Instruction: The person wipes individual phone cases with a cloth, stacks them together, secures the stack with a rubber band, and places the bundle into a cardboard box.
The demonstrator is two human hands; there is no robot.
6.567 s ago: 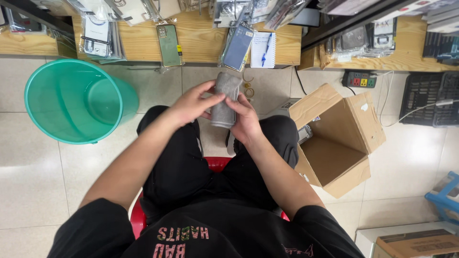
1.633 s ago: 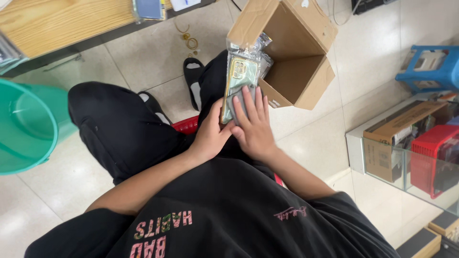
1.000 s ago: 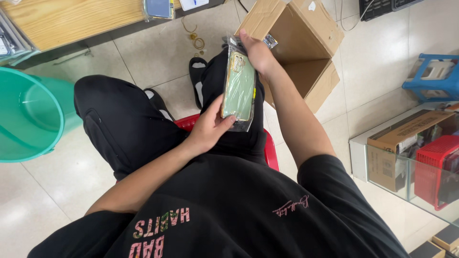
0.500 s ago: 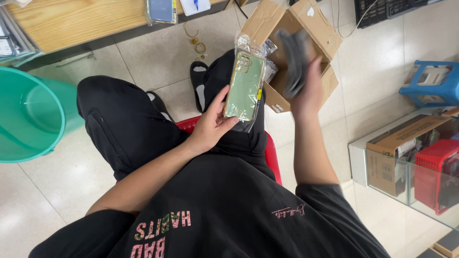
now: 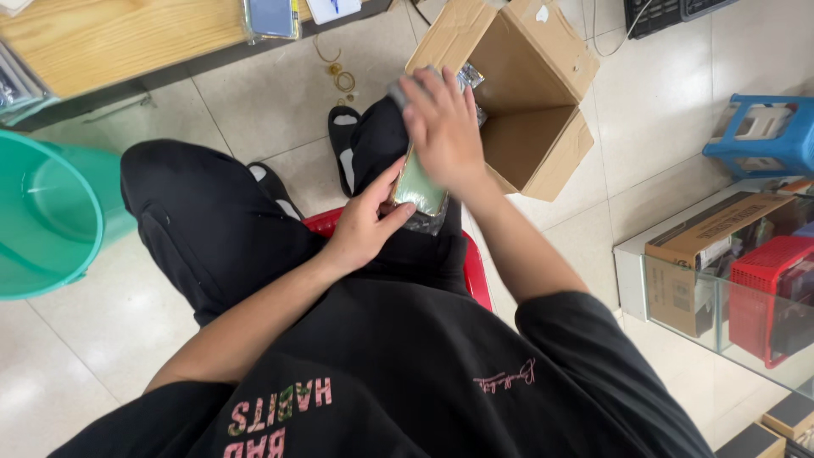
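Seated person on a red stool (image 5: 466,267), view straight down at the lap. Left hand (image 5: 360,229) cups the lower end of a stack of clear-bagged phone cases (image 5: 417,182), pale green one on top; thumb and fingers wrapped round its left edge, stack resting on the right knee. Right hand (image 5: 441,127) lies flat over the upper half of the stack, fingers spread and slightly curled over the top end, pressing rather than pinching. Whether it has anything gripped underneath cannot be told, since the palm hides it.

Stack sits just beside the open cardboard box (image 5: 543,93) on the floor, its top end overlapping the box's near-left flap. Box interior looks mostly bare from here. Green plastic bin (image 5: 51,212) at the left, well apart. Wooden bench (image 5: 127,34) along the top edge, more packaged items on it. Blue stool (image 5: 759,136) and glass case (image 5: 721,288) at right.

Step, by my read: squaring up or steadying the bundle on the knee. A next move would need both hands gripping the ends firmly so the slippery bags don't fan out.
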